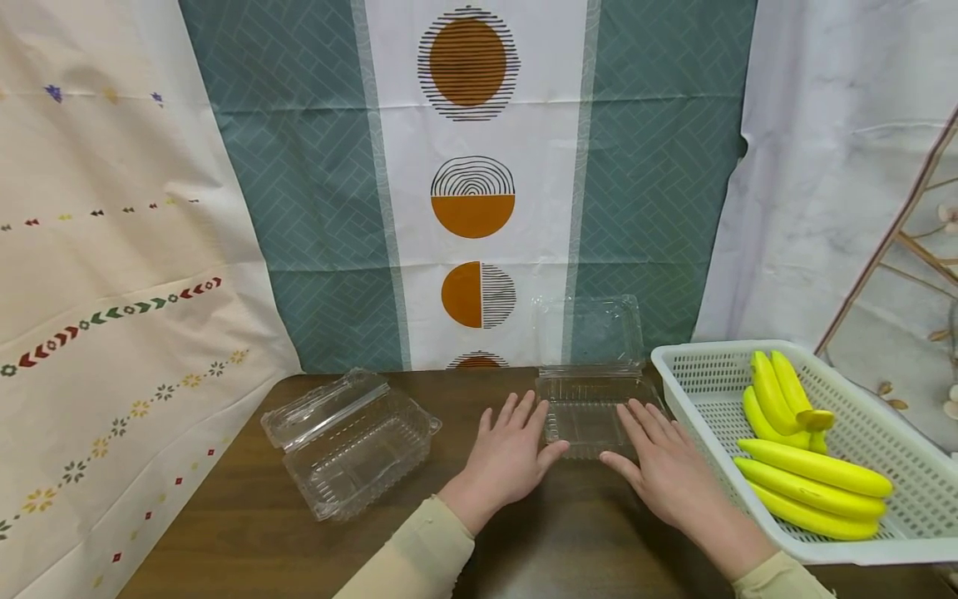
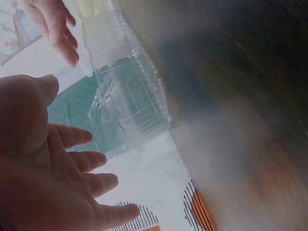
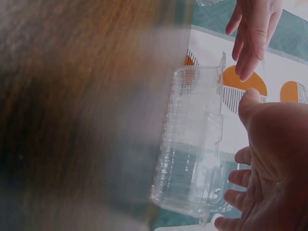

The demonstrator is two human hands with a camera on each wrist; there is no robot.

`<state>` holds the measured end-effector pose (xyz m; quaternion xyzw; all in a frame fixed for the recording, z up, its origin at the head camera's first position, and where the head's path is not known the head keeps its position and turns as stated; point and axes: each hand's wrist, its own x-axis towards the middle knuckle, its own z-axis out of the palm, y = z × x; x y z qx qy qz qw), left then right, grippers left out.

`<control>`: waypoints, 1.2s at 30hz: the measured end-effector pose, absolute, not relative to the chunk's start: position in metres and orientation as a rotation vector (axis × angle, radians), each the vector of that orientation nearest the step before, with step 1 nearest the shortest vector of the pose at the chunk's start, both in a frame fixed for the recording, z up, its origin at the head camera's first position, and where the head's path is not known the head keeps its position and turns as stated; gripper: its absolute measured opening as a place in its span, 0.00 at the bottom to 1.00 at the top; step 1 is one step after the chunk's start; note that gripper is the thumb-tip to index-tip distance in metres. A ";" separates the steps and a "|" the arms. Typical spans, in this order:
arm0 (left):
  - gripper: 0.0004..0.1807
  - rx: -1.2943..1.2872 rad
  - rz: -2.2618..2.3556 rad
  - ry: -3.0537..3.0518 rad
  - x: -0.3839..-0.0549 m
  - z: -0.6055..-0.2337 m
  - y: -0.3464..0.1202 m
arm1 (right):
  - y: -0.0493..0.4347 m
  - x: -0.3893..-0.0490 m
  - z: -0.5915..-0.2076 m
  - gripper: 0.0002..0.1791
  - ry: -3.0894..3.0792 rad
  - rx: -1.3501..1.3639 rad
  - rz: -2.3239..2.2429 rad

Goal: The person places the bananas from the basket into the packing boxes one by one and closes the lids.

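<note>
Patterned cloths hang behind a brown wood-look surface; spots are rel. to the lid-up box, clear plastic, nr the surface's back edge, base flat & lid standing up. Far L of lid-up box: cream cloth w/ rows of sm. coloured motifs. Well L of it: angled box, also clear plastic, turned at a slant, lid hinged back. Behind lid-up box & to its L: white panel w/ orange & blk circle designs. By lid-up box's front L edge: L hand in beige sleeve; grip loose, fingers straight & slightly spread, nothing held. By its front R edge: R hand, fingers also extended, thumb out twd the other hand, grip unclosed, holding nothing. Can't tell if fingertips touch the plastic. Just R of lid-up box: white perforated basket w/ 2 yellow banana bunches. Farthest R of it: pale marbled cloth w/ branch print.
</note>
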<state>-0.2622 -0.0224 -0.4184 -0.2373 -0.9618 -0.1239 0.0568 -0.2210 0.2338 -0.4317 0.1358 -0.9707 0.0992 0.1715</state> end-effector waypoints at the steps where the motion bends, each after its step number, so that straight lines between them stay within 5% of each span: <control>1: 0.43 -0.723 -0.381 -2.922 -0.262 -0.418 -0.022 | 0.234 -0.221 -0.432 0.46 -2.755 0.384 0.282; 36: 0.42 -0.732 -0.383 -3.026 -0.267 -0.429 -0.018 | 0.242 -0.221 -0.444 0.45 -2.786 0.384 0.222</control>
